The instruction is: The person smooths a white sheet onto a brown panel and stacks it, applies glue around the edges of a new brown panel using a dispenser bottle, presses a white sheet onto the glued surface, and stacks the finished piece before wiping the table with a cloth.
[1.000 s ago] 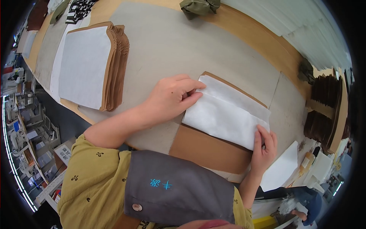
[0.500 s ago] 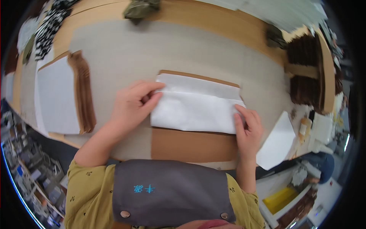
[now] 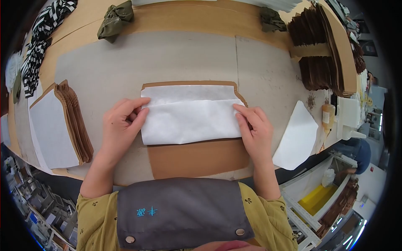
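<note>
A white sheet (image 3: 190, 123) with a fold line across its upper part lies over a brown flat piece (image 3: 199, 161), whose edges show above and below it. At the sheet's left edge, my left hand (image 3: 125, 121) is closed, thumb and forefinger pinching it near the fold. My right hand (image 3: 254, 125) pinches the right edge at about the same height, fingers bent. Both hands stay close to the table surface. Whether the brown piece is also caught between the fingers is hidden.
To the left stands a stack of brown pieces with white faces (image 3: 69, 123). Loose white sheet (image 3: 297, 136) lies at right, near a small bottle (image 3: 328, 116). Dark brown bundles (image 3: 312, 50) and olive cloth-wrapped lumps (image 3: 116, 20) sit at the back. A person (image 3: 356, 154) is beyond the table.
The camera view has turned and shifted, so the table contents appear displaced. Both hands keep their pinch on the white sheet's edges, and the sheet looks much the same.
</note>
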Demonstrator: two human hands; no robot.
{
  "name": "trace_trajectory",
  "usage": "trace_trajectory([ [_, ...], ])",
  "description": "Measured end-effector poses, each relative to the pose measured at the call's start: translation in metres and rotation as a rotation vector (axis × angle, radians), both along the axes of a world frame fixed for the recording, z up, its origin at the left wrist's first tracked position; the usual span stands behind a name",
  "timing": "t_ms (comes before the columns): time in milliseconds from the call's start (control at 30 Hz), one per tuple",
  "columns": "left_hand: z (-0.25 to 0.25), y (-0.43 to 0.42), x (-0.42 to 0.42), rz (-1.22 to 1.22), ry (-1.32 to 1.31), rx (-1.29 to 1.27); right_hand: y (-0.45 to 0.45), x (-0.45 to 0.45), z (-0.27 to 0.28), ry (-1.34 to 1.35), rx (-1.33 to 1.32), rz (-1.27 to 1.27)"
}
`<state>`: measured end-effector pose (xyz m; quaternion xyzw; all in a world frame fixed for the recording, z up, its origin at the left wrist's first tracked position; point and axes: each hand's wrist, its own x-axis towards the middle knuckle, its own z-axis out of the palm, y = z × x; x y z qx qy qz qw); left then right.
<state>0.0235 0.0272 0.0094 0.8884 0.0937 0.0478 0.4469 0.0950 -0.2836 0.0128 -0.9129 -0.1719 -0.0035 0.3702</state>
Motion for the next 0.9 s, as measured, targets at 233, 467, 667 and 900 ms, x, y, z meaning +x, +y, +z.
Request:
trace_trajectory([
  [233,-0.0003,0.0002,-0.0005,0.006,-0.015,-0.015,0.0010,-0.0002,0.0018,0.049,-0.018,-0.003],
  [467,-0.0044,0.0055,-0.0040,-0.003,-0.011,-0.023,0.0042,0.0001,0.0029,0.027,-0.019,0.023],
  [667,-0.0031,0.0057,-0.0020,-0.044,-0.032,-0.040,0.0026,0.0013,0.0035,0.022,-0.049,0.013],
  [900,-0.0005,0.0010,-0.0011,-0.005,0.055,-0.087,0.0032,0.0002,0.0071,0.047,-0.039,-0.006],
])
